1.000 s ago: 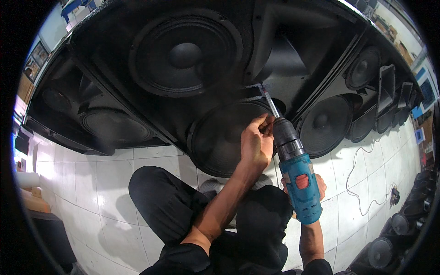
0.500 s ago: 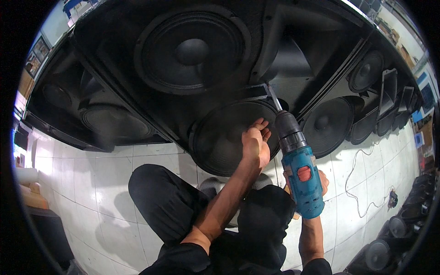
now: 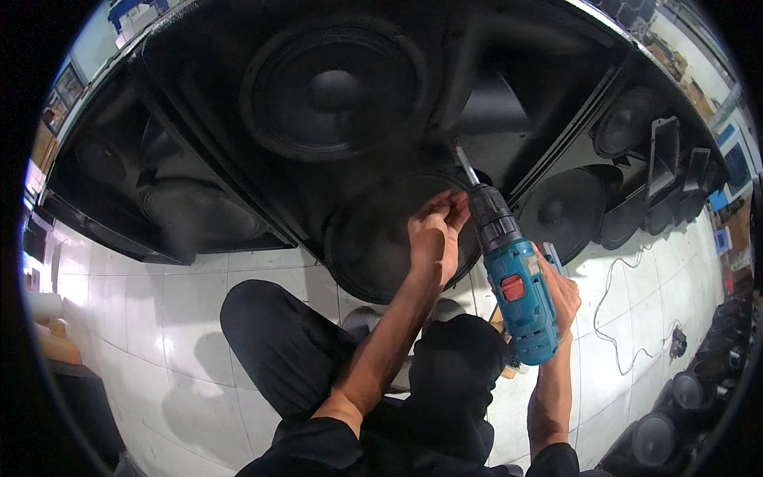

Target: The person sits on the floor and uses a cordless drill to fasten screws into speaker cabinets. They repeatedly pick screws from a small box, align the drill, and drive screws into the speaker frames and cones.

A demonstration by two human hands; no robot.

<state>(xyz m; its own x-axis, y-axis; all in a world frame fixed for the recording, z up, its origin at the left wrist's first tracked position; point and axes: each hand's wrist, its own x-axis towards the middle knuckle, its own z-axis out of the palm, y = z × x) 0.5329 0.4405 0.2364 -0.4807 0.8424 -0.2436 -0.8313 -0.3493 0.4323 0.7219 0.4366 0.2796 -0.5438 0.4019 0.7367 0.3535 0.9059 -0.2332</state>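
My right hand grips a teal and black cordless drill by its handle. A long bit sticks out from the chuck toward the dark panel under the horn of a black speaker cabinet; whether its tip touches anything I cannot tell. Just left of the chuck, my left hand is held over a large round speaker cone low in the cabinet. Its fingers are bent and drawn together, and anything pinched in them is too small or dark to make out. Above sits another round speaker driver.
More black speaker cabinets stand to the left and right. A thin cable lies on the white tiled floor. Several loose speaker drivers line the lower right. My bent knees are close beneath my arms.
The drill has shifted slightly left and up, and my right hand shows more on its right side. My left hand has moved up a little, its fingers drawing closer together.
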